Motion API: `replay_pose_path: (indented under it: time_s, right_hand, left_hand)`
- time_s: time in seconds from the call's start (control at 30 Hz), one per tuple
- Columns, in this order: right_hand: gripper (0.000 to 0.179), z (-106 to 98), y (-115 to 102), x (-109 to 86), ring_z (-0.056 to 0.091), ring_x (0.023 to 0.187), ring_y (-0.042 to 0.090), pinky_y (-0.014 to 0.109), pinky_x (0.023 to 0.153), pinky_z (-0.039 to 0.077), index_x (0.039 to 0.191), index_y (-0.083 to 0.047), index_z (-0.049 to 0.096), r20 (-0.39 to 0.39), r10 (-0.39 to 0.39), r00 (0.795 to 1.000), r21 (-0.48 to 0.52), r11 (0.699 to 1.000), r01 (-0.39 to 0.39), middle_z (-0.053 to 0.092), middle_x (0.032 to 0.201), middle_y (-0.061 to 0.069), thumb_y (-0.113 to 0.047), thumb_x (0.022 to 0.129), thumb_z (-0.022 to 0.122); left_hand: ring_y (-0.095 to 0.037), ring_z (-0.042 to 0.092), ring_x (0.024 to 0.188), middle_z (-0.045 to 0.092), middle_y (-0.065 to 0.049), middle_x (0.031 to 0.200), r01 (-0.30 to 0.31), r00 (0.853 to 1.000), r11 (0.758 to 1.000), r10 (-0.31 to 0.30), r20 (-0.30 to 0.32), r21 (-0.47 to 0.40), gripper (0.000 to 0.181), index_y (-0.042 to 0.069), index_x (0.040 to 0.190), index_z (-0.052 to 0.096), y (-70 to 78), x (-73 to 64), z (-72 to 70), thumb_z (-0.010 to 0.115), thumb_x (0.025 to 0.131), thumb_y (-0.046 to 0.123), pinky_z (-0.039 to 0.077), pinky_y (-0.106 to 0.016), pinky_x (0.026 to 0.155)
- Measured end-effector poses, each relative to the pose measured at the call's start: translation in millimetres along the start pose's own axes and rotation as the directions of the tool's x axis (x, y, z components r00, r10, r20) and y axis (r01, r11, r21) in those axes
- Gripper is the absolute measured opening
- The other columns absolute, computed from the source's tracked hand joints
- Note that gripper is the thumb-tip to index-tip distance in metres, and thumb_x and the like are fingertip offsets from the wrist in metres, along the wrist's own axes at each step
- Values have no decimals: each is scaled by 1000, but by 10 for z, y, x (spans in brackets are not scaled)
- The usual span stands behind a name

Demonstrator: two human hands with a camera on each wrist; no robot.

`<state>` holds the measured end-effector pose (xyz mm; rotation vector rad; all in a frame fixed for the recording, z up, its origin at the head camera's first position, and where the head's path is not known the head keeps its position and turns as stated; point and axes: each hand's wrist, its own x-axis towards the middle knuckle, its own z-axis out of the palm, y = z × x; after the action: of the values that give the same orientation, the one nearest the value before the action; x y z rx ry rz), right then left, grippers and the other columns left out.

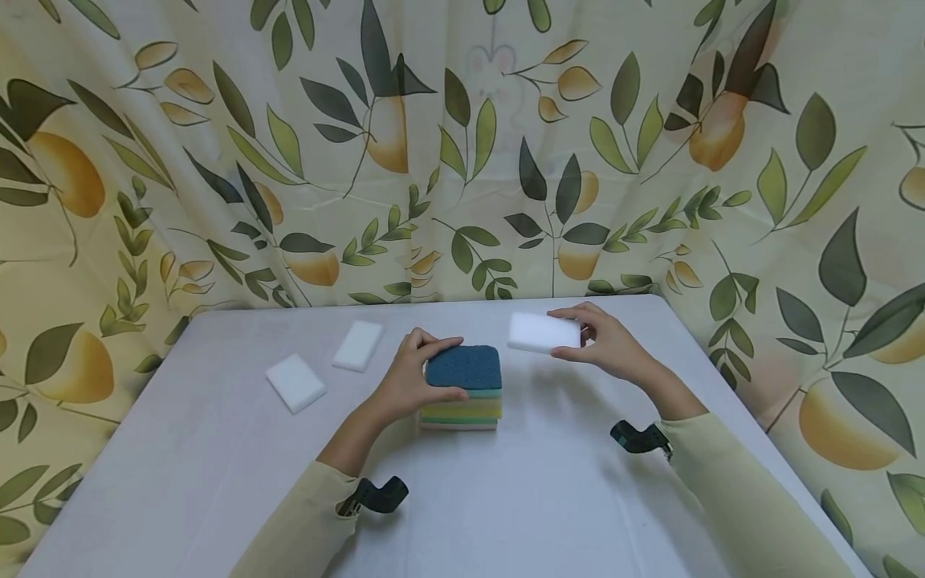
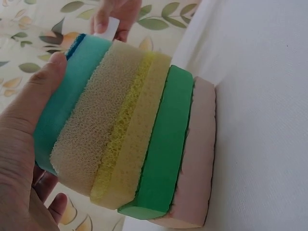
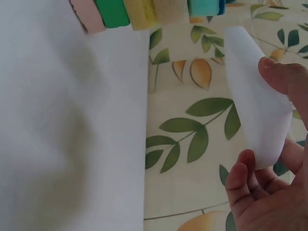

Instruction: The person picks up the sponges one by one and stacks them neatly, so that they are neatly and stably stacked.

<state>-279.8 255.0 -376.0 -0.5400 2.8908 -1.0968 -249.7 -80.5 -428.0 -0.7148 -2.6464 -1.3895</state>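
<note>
A stack of sponges stands on the table: a pink sponge (image 2: 195, 154) at the bottom, then a green sponge (image 2: 159, 144), a yellow sponge (image 2: 130, 139), a beige sponge (image 2: 98, 110) and a blue scouring sponge (image 1: 464, 368) on top. My left hand (image 1: 408, 379) grips the blue sponge at its left end, thumb on the near side and fingers on the far side. To the right of the stack, my right hand (image 1: 603, 343) pinches a white sponge (image 1: 538, 332) by its right end, holding it raised above the table.
Two more white sponges, one nearer (image 1: 295, 383) and one farther (image 1: 357, 346), lie flat to the left of the stack. A white cloth covers the table (image 1: 238, 474). Behind the table's far edge hangs a leaf-and-fruit patterned curtain (image 1: 462, 233).
</note>
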Motion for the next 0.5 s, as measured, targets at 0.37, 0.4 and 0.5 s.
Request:
replay_pose_path:
  time_s: [0.37, 0.4, 0.5]
  right_hand:
    - [64, 4, -127, 18, 52, 101, 29, 33, 77, 47, 136, -14, 58, 11, -9, 1000, -11, 1000, 9, 52, 127, 12, -35, 80, 82]
    - [64, 8, -137, 20, 52, 101, 29, 33, 78, 46, 136, -14, 59, 11, -11, 1000, -13, 1000, 11, 52, 127, 11, -35, 80, 82]
    - [63, 14, -171, 26, 50, 101, 28, 34, 77, 45, 135, -15, 60, 8, -26, 1000, -15, 1000, 26, 53, 125, 10, -34, 79, 83]
  left_hand:
    - [-19, 39, 106, 40, 0, 107, 11, 1000, 1000, -11, 1, 25, 80, 25, 138, 59, 30, -2, -19, 91, 66, 40, 38, -39, 92]
    - [-19, 39, 107, 40, 0, 108, 15, 1000, 999, -15, 2, 28, 81, 25, 138, 59, 31, -2, -18, 91, 66, 41, 38, -39, 93]
    - [-20, 38, 111, 38, -1, 114, 23, 1000, 999, -23, 2, 34, 81, 24, 138, 59, 38, -2, -19, 91, 66, 41, 38, -41, 96]
